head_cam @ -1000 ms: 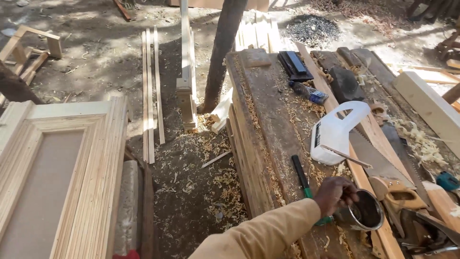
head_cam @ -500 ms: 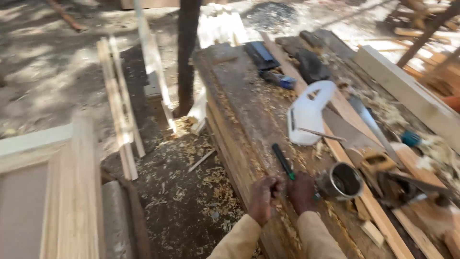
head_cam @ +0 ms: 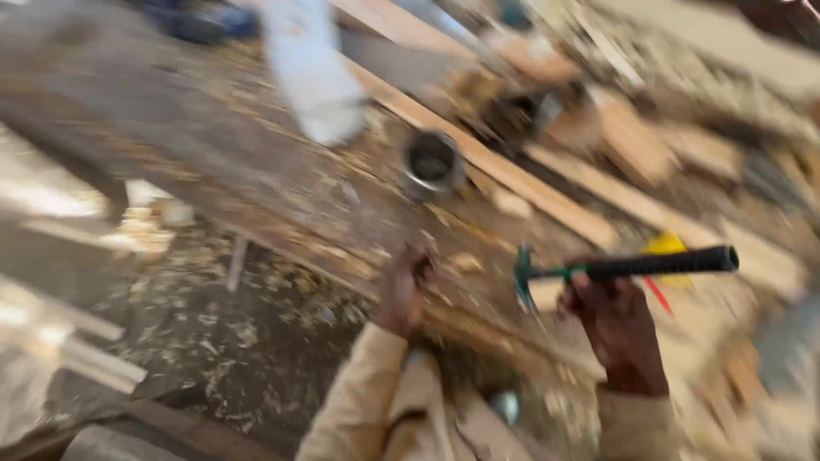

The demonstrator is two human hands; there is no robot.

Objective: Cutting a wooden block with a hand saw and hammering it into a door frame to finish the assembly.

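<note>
The picture is smeared by motion. My right hand (head_cam: 617, 323) is closed around a hammer (head_cam: 628, 266) with a green neck and black grip, held level just above the wooden workbench (head_cam: 256, 183). My left hand (head_cam: 403, 286) rests with curled fingers on the bench's near edge, pinching something too small and blurred to name. A round metal tin (head_cam: 431, 162) stands on the bench beyond my left hand.
A white saw handle (head_cam: 312, 72) lies on the bench at the top. A long wooden slat (head_cam: 504, 175) runs diagonally past the tin, with blurred tools and wood blocks beyond. Shavings cover the ground (head_cam: 213, 341) at the left. Something yellow (head_cam: 666, 248) lies behind the hammer.
My right hand has picked the hammer up off the bench and lifted it to the right. My left hand has moved onto the bench edge. The camera has swung closer and tilted.
</note>
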